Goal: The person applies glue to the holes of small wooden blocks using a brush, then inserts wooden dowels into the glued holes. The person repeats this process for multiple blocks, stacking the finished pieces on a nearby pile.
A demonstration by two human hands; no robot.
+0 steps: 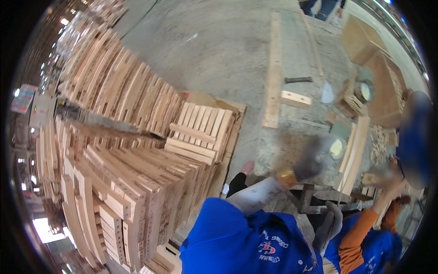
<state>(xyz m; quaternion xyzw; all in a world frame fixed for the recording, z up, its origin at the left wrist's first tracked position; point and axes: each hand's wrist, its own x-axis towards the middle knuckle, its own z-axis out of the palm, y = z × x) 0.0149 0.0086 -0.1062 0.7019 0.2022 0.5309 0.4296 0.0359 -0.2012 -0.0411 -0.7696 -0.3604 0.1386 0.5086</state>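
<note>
My left hand (312, 160) is a motion-blurred grey glove over the workbench (292, 150), its grip unreadable, while my gloved right hand (329, 227) hangs below the bench edge with fingers loosely curled, holding nothing I can make out.

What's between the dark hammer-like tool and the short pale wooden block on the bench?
Only bare grey bench top separates dark tool and wooden block, head view.
</note>
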